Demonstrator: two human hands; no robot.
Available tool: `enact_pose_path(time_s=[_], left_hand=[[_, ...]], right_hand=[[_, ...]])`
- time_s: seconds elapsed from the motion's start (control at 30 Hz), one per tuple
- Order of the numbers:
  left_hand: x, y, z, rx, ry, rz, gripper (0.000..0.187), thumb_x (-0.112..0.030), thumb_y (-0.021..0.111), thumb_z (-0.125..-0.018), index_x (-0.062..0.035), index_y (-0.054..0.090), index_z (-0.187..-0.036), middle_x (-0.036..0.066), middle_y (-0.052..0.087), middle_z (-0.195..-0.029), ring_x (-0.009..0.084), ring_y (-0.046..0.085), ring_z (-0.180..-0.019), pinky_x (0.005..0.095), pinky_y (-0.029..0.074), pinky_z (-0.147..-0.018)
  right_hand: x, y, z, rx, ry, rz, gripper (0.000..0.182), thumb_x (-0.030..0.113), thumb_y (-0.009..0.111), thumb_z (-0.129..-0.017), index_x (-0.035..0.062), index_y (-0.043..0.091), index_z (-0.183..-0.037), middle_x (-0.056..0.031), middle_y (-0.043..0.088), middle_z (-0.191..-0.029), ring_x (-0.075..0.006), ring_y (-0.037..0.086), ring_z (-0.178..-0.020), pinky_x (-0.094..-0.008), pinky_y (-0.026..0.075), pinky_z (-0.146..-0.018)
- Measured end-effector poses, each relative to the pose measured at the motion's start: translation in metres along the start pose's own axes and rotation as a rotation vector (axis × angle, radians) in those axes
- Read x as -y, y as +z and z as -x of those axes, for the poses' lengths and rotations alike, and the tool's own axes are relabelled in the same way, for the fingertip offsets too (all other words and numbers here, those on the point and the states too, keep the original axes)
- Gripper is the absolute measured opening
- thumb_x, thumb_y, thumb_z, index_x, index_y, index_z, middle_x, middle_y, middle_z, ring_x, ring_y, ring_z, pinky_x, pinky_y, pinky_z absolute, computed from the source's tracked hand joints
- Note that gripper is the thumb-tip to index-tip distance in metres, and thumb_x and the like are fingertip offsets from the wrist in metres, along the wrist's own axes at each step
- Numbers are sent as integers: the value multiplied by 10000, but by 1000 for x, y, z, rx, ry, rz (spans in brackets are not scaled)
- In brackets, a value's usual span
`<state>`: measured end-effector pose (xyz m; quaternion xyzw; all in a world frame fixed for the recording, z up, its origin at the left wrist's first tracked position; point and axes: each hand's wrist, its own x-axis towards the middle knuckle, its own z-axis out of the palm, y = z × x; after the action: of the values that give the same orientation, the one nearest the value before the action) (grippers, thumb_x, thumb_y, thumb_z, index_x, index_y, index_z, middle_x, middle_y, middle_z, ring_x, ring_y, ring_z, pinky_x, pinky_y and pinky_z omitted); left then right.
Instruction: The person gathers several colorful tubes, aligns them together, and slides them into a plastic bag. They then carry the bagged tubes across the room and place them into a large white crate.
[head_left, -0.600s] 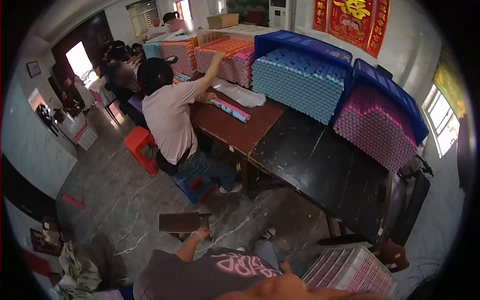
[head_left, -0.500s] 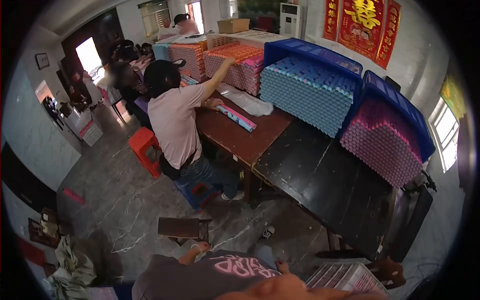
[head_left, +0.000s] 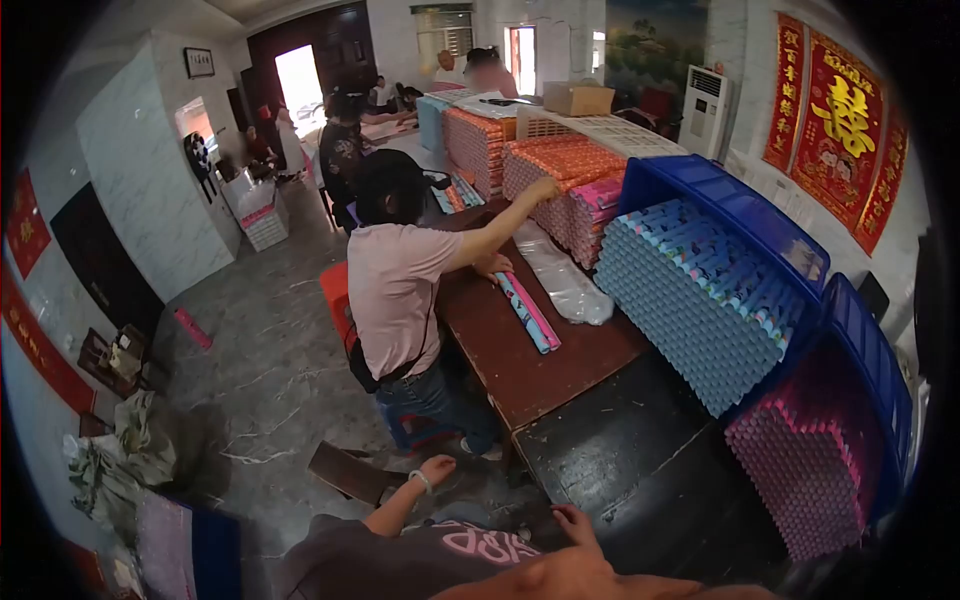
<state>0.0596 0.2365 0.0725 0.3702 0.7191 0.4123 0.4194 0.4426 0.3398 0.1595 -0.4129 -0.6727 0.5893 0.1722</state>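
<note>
My left hand (head_left: pixel 437 468), with a pale bracelet at the wrist, hangs low over the floor near a dark wooden stool (head_left: pixel 346 473). Its fingers are loosely bent and hold nothing that I can see. Beside the near edge of the black table (head_left: pixel 600 455), my right hand (head_left: pixel 575 523) is empty, with its fingers apart. A co-worker (head_left: pixel 395 290) in a pink shirt sits at the brown table (head_left: pixel 500 370). One of that person's hands rests at pink and blue rolls (head_left: pixel 530 315); the other reaches to the orange rolls (head_left: pixel 565 160).
Blue crates lie tipped on the tables, one with blue rolls (head_left: pixel 690 300) and one with pink rolls (head_left: pixel 800 470). Clear plastic bags (head_left: pixel 560 275) lie on the brown table. Sacks (head_left: pixel 140 450) stand at the left, and a pink roll (head_left: pixel 193 328) is on the floor.
The view has turned left and moved closer to the tables. Both my hands now show more fully, reaching further forward. The stool appears tilted in view. The co-worker's arm remains stretched to the orange rolls.
</note>
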Motion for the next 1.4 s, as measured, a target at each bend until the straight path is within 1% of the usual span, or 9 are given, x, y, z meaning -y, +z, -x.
enact_pose_path(time_s=[0.07,0.23,0.53,0.83,1.03,1.1,1.2,1.33,1.4], left_hand=[[-42,13,-14,-10,100,89,243,-184,600,-843,-58,607,-1050,89,648,-917,167,616,-826,282,483,-752],[-200,24,-28,77,239,152,236,-159,539,-893,-17,586,-1074,81,631,-995,140,588,-922,263,470,-792],[-332,27,-105,219,714,127,211,-142,547,-874,-37,608,-1047,83,640,-970,158,608,-902,282,470,-780],[-356,26,-165,201,660,285,214,-118,548,-864,-18,598,-1046,87,642,-970,166,610,-924,284,469,-805],[-380,7,-199,160,626,281,273,-108,554,-858,-31,554,-1120,69,640,-973,143,606,-935,268,467,-806],[-379,-1,-205,55,607,122,271,-135,560,-868,-35,565,-1120,46,656,-966,87,604,-874,232,484,-684],[-320,20,-259,30,590,119,285,-133,551,-859,-49,549,-1132,54,649,-986,123,611,-898,246,478,-733],[-312,17,-284,28,471,270,298,-115,534,-835,-45,537,-1124,131,628,-1010,245,602,-948,325,471,-817],[-325,-5,-300,-115,542,-347,383,-27,527,-750,-22,523,-1133,168,593,-1043,331,557,-987,383,450,-856]], right_hand=[[24,-14,-12,-21,118,-221,210,166,575,-865,52,617,-1037,-37,637,-853,-108,578,-785,-242,456,-705],[27,-35,-43,-38,73,-236,209,145,570,-869,44,609,-1048,-43,630,-875,-110,571,-807,-239,450,-728],[78,-32,-61,-149,131,-258,192,140,566,-871,30,607,-1024,-29,622,-867,-98,561,-782,-234,449,-701],[83,-39,-103,-231,195,-93,208,142,585,-857,19,608,-1023,-52,628,-867,-114,577,-789,-239,457,-701],[104,-38,-142,-185,21,83,213,158,587,-855,20,612,-1015,-86,633,-844,-122,591,-759,-248,463,-673],[108,-37,-155,-122,44,145,212,162,588,-854,32,610,-1020,-93,633,-826,-129,596,-731,-256,467,-645],[120,-35,-170,-105,76,123,210,140,568,-867,43,603,-1051,-44,618,-822,-86,549,-750,-225,435,-661],[132,-29,-191,-154,-24,147,227,148,578,-858,54,589,-1063,-72,611,-798,-118,562,-715,-252,445,-629],[139,-28,-202,-149,-3,161,238,150,580,-855,55,580,-1074,-77,612,-798,-129,565,-711,-257,447,-628]])
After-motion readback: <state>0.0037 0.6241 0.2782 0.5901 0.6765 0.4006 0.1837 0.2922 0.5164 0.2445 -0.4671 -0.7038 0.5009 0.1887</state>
